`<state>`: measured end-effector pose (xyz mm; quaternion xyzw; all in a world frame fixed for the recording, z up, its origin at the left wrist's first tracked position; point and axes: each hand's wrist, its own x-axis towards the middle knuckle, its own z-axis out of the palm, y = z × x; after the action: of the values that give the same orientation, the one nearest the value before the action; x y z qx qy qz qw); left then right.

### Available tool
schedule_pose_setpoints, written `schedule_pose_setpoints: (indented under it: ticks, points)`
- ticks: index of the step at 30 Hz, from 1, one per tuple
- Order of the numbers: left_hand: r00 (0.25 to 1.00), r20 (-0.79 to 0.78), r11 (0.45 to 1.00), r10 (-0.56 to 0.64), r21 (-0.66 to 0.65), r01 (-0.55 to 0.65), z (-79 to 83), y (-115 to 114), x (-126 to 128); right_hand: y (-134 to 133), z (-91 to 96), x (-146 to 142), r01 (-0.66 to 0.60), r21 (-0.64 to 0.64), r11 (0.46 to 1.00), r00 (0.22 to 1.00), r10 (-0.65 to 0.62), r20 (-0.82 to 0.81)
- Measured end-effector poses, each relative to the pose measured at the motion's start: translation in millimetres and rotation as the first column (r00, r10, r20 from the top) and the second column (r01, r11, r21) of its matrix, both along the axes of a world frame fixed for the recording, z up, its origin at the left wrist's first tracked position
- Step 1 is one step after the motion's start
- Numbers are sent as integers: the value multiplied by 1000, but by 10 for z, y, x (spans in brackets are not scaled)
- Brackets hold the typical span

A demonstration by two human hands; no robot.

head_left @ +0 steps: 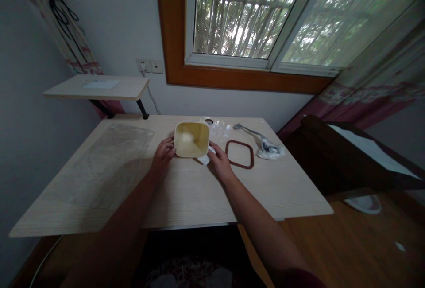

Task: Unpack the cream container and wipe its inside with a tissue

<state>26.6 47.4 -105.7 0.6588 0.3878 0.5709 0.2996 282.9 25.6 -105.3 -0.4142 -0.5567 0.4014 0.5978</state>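
Observation:
A cream-yellow square container (191, 139) with rounded corners is tilted so that its open inside faces me, above the pale wooden desk. My left hand (164, 153) grips its left side, fingers curled at the wall. On the opposite side my right hand (219, 158) holds the lower right edge. A piece of white paper or tissue (205, 157) shows between the container and my right hand; whether the fingers hold it too, I cannot tell. Just right of that hand, a reddish-brown square ring (251, 159) lies flat on the desk.
Toward the desk's right (282, 199) lies a clear plastic bag (270, 150) with a dark cord-like item. A clear plastic sheet (106, 164) covers the left part. A raised shelf (76, 86) stands at the back left, near a wall socket (149, 65). Behind the desk is a window.

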Motion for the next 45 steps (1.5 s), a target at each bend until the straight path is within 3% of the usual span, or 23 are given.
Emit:
schedule_pose_setpoints:
  ticks: [5,12,15,20,23,28,32,37,41,45]
  points:
    - [997,-72,999,41,27,-39,43,-9,25,-11,34,-13,30,10,999,999,-31,43]
    - [980,176,987,-89,-118,111,1,-11,106,44,-40,8,108,105,989,983,-123,138]
    - [980,195,988,-48,-133,74,-34,26,105,28,-15,42,253,182,950,926,-293,239]
    - [981,194,992,22,-128,3,-81,93,78,-108,110,74,432,356,828,794,-537,285]
    - [982,182,991,40,-135,-15,-106,115,92,-183,162,56,376,502,779,770,-564,299]
    - [982,189,976,15,-214,26,-123,123,137,-154,187,-25,80,639,765,732,-481,483]
    - [965,261,943,18,-325,70,-96,100,151,-56,205,-181,-41,515,856,559,-407,723]
    - [946,320,906,61,-415,82,-40,67,156,-78,307,-448,-3,253,967,350,-236,907]
    - [960,276,892,54,-444,77,22,41,169,-186,420,-663,68,141,988,287,-155,945]
    - [972,230,893,49,-447,61,53,24,171,-255,444,-836,42,96,995,271,-103,957]
